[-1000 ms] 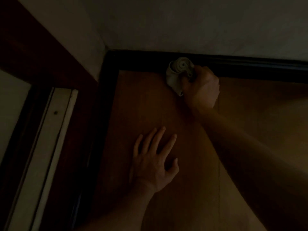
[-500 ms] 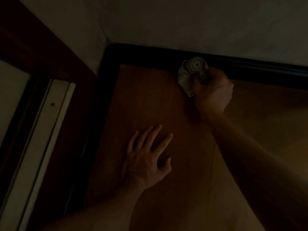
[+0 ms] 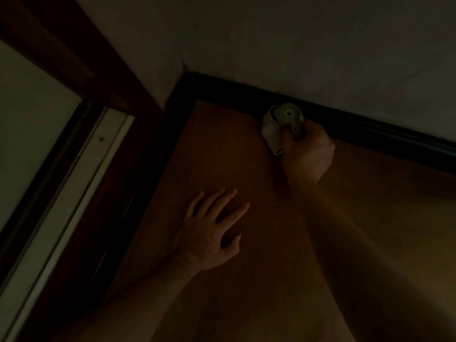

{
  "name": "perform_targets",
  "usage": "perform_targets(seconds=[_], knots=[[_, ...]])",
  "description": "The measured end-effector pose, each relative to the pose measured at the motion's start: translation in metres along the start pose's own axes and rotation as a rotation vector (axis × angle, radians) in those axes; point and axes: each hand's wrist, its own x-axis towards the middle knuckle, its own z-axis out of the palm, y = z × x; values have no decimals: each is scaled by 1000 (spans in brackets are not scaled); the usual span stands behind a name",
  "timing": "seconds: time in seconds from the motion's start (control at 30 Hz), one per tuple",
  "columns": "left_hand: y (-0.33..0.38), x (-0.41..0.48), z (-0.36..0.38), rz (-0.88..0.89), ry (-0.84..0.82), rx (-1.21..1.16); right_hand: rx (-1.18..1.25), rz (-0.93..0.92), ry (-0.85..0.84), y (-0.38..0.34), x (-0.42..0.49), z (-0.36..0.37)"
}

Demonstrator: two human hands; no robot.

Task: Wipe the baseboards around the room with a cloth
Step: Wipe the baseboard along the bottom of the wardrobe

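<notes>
The cloth [image 3: 276,124] is a pale, bunched wad pressed against the dark baseboard [image 3: 370,133], at the foot of the far wall [image 3: 320,45] and a little way along from the baseboard's corner. Its rolled top sits against the face of the baseboard and a loose end hangs down onto the floor [image 3: 234,149] just below it.

The right hand [image 3: 308,154] grips the cloth from the side away from the corner. Its fingers [image 3: 299,133] are curled tight round the wad, knuckles close to the baseboard, and the forearm runs back from there toward the camera.

The left hand [image 3: 212,233] lies flat on the floor, well apart from the baseboard and nearer the camera than the cloth. Its fingers [image 3: 222,201] are straight and spread, pointing toward the baseboard, and hold nothing; the thumb sticks out on the side toward the right forearm.

The floor is reddish-brown wood. From the corner a second run of baseboard comes down along the floor's left edge. Beyond that run stands a dark wooden door frame [image 3: 74,58], and further out again a pale rail [image 3: 81,181] lies parallel to it. The whole scene is very dim, so fine detail on the cloth and the baseboard cannot be made out
</notes>
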Motion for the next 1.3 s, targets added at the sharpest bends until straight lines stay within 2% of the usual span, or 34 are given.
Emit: perform_targets(seconds=[0.1,0.17,0.37,0.5,0.67,0.83,1.0,1.17,1.3], knots=[[-1,0,2,2,12,-23,27,-19,111,15,-1,-4],[-1,-1,2,-8,2,-4,23,8,129,15,-1,-4],[31,12,-9,-134,24,-81,-25,-52,-20,-10,-1,8],[60,31,-1,-57,5,-143,-45,40,71,24,3,-19],[64,33,11,-21,26,-84,-94,85,181,60,8,-53],[67,33,12,-25,38,-64,-56,51,125,54,7,-46],[68,34,12,-31,35,-40,-72,38,152,59,8,-50],[69,33,11,-35,36,-38,-89,-65,82,46,10,-40],[70,34,9,-36,43,-38,-67,-1,160,51,8,-38]])
